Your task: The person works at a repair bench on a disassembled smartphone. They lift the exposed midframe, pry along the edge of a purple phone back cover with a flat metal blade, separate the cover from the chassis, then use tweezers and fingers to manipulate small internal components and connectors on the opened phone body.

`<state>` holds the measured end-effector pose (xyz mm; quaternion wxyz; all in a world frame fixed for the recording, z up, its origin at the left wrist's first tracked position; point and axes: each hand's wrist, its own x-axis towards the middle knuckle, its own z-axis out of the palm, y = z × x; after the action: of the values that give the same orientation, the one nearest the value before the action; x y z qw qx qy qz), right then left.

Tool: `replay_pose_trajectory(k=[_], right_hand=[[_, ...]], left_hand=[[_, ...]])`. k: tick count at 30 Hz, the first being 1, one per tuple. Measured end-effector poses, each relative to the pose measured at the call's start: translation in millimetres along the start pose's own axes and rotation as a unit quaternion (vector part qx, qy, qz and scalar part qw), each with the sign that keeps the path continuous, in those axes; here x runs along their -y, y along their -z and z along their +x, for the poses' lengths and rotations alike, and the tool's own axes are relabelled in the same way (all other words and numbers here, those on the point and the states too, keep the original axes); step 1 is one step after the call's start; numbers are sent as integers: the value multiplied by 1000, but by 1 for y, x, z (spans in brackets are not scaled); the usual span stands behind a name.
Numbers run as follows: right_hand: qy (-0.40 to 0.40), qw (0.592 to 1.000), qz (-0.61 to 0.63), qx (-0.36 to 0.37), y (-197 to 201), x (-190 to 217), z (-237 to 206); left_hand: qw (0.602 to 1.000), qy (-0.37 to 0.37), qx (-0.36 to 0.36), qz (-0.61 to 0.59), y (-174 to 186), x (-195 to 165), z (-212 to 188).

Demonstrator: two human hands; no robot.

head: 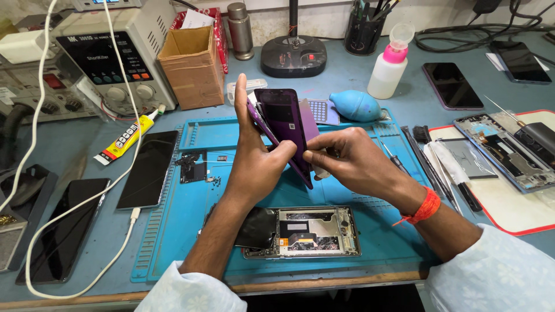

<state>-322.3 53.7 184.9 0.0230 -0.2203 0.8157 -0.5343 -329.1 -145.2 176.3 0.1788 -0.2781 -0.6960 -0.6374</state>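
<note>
Left of my hands a dark phone [148,169] lies flat on the bench [69,144]. My left hand [254,162] grips the purple phone panel [283,124] from behind, its long axis leaning up and away. My right hand [352,159] pinches its lower edge, perhaps peeling a layer. Below both, an opened phone frame [315,232] shows its boards. Beyond my left hand, a cardboard box [192,66] holds papers.

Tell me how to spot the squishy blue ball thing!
Start at the big teal rubber work mat in the middle of the grey table. Look past its far edge, just beyond the person's right hand. There lies the teal-blue rubber squeeze bulb, beside the white plastic bottle with a pink cap; it alone is round and soft-looking.
</note>
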Motion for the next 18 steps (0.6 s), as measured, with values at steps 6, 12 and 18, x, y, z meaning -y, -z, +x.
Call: replay_pose_trajectory(k=[6,12,18], right_hand=[[68,991,-108,-29,-3,16,-6],[170,965,-189,-60,-6,26,-7],[140,975,-161,-69,-8,25,-3]], left_hand=[[999,1,-22,37,-4,-6,-5],[998,20,-40,48,-10,-6,-11],[995,77,-49,-44,-9,8,-8]])
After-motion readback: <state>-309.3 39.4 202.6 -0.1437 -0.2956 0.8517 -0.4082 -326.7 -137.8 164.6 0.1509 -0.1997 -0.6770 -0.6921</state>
